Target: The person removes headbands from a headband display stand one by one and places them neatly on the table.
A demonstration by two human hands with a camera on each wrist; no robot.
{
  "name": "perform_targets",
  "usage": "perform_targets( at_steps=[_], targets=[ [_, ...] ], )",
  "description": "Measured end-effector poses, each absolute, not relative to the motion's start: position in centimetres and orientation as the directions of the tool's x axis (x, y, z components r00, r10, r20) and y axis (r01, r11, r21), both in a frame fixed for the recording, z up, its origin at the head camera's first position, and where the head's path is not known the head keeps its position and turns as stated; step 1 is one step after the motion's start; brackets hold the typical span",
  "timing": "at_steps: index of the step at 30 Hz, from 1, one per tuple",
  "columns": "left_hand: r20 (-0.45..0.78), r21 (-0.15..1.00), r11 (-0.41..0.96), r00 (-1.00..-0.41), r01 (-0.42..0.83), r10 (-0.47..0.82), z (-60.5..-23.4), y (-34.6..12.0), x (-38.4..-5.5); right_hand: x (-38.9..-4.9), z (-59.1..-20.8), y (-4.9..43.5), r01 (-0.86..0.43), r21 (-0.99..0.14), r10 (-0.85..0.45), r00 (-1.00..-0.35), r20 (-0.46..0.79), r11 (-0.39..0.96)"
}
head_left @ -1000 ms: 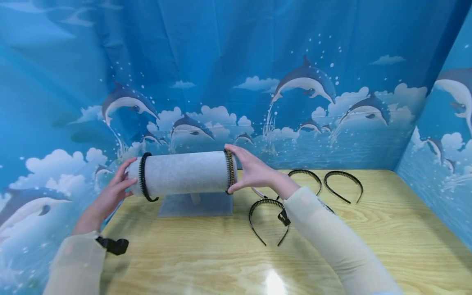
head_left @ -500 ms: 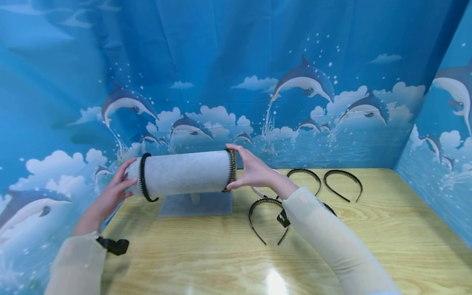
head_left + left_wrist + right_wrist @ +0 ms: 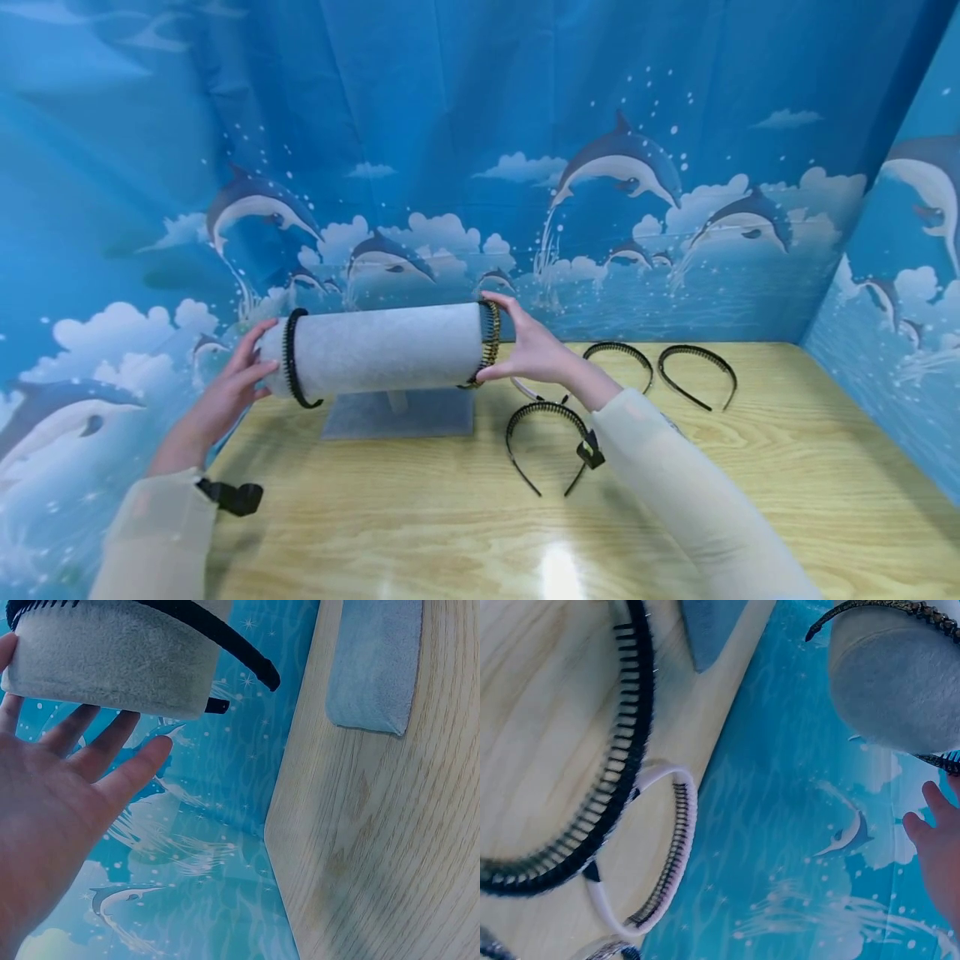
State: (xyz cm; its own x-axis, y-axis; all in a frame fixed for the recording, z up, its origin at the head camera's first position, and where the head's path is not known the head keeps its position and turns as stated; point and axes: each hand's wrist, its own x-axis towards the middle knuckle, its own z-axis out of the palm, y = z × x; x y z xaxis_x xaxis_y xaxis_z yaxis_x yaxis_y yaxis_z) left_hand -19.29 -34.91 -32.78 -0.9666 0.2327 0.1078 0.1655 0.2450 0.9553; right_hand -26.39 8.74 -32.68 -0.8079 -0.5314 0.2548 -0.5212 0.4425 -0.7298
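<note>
A grey plush headband display roll (image 3: pixel 386 346) lies horizontally on its stand. My left hand (image 3: pixel 217 408) holds its left end, with the thumb at the front; in the left wrist view several fingers (image 3: pixel 105 754) reach along its underside. Beside that hand, a black toothed headband (image 3: pixel 292 358) sits around the roll, its two tips free in the left wrist view. At the roll's right end my right hand (image 3: pixel 536 350) grips a black-and-gold headband (image 3: pixel 491 333) between thumb and fingers. This band is over the roll's end rim; the right wrist view shows the round end face (image 3: pixel 900 690).
On the wooden table (image 3: pixel 420 517) a black headband (image 3: pixel 546 407) lies in front, with two more black headbands, one (image 3: pixel 697 348) farthest right. A white headband (image 3: pixel 686 847) lies near the right forearm. The stand's flat base (image 3: pixel 435 417) is under the roll. A dolphin-print curtain (image 3: pixel 450 150) encloses the table.
The right hand has drawn the black-and-gold headband rightward along the roll to its end. The left hand and the black toothed headband have stayed in place.
</note>
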Motion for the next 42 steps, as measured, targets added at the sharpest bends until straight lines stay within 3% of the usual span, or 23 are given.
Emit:
perform_targets(
  at_steps=[9, 17, 31, 38, 42],
  targets=[
    [0.092, 0.954, 0.261, -0.97, 0.15, 0.224, -32.7, -35.0, -19.3, -25.4, -34.1, 12.7, -0.473, -0.702, -0.439, -0.863, 0.249, 0.533],
    [0.127, 0.957, 0.224, -0.962, 0.182, 0.241, -32.9, -34.9, -19.5, -22.5, -34.5, 18.6, -0.541, -0.65, -0.371, -0.841, 0.395, 0.534],
    [0.15, 0.966, 0.171, -0.96, 0.193, 0.235, -33.0, -35.2, -19.4, -16.1, -33.6, 28.9, -0.551, -0.603, -0.228, -0.818, 0.529, 0.577],
    [0.136, 0.96, 0.21, -0.965, 0.184, 0.225, -32.8, -34.9, -19.5, -13.4, -32.4, 33.0, -0.383, -0.592, -0.128, -0.896, 0.426, 0.709],
    [0.132, 0.96, 0.213, -0.966, 0.181, 0.222, -32.9, -34.9, -19.4, -12.6, -32.1, 34.8, -0.328, -0.535, -0.097, -0.905, 0.414, 0.778]
  ],
)
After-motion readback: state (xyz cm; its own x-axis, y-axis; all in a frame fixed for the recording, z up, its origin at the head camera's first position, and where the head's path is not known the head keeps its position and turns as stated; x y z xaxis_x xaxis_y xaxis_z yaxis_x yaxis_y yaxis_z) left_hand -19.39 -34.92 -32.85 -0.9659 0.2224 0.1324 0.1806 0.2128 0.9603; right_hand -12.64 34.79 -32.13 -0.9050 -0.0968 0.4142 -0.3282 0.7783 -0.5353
